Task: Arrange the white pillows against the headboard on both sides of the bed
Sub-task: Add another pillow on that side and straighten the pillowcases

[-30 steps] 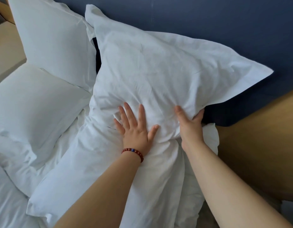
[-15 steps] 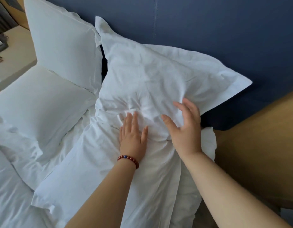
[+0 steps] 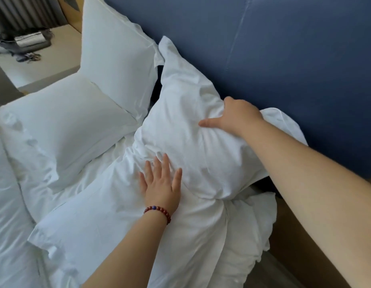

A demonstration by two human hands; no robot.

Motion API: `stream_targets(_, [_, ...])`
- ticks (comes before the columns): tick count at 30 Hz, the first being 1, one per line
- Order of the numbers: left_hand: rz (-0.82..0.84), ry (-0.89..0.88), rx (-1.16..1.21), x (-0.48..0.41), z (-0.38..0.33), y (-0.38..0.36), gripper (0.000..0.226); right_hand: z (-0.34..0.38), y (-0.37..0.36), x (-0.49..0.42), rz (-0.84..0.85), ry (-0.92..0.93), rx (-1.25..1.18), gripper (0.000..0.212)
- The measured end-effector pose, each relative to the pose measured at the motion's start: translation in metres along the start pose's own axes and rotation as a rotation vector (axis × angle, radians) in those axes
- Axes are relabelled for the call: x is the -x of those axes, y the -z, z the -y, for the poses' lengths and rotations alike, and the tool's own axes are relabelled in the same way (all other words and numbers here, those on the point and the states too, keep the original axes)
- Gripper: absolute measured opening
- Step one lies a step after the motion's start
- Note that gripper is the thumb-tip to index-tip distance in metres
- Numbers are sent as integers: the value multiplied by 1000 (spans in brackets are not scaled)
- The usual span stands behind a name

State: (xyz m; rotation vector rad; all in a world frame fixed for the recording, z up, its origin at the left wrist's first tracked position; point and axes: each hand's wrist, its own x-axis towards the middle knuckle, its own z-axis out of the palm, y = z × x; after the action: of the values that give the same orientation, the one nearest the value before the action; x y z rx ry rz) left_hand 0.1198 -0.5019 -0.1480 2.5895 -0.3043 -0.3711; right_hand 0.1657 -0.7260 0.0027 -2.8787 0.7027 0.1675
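White cotton bunches under my right hand, which grips the top edge of the near pillow, thumb on its front and fingers curled over behind. My left hand lies flat, fingers spread, at its foot, where it meets the lower pillow. The near pillow leans crooked against the blue headboard. On the other side, the far pillow already stands upright behind a flat one. I judge only this side needs straightening. I can read no label or writing.

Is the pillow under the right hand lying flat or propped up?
Propped up, tilted: the pillow leans on the blue headboard, right hand gripping its upper edge.
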Motion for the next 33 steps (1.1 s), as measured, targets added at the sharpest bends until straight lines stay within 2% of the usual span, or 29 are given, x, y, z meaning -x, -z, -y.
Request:
stream_targets(4, [-44, -25, 153, -12, -4, -8, 91, -13, -5, 2, 48, 2, -145, 80])
stream_targets(8, [-61, -70, 258, -22, -15, -14, 88, -28, 13, 5, -85, 34, -238, 71])
stream_targets(12, [-68, -137, 279, -41, -24, -12, 88, -26, 38, 8, -285, 134, -159, 74])
stream_targets(15, [-72, -133, 280, -52, -37, -14, 90, -25, 45, 9, -371, 161, -120, 73])
stream_targets(22, [61, -122, 165, -82, -25, -25, 89, -30, -10, 15, -527, 207, 0, 67])
stream_targets(26, [58, -134, 230, -59, -18, -21, 76, -32, -20, 22, -691, 199, 23, 66])
stream_targets(28, [55, -148, 215, -39, -11, -17, 67, -21, -32, 39, -784, 260, 64, 67])
stream_targets(30, [53, -163, 117, -17, -3, -15, 65, -3, -58, 63, -708, 456, 136, 68])
stream_targets(31, [53, -164, 45, -5, 0, -14, 64, 2, -76, 71, -594, 543, 210, 68])
stream_targets(33, [57, -156, -95, 12, 6, -17, 65, 0, -112, 78, -376, 603, 388, 73])
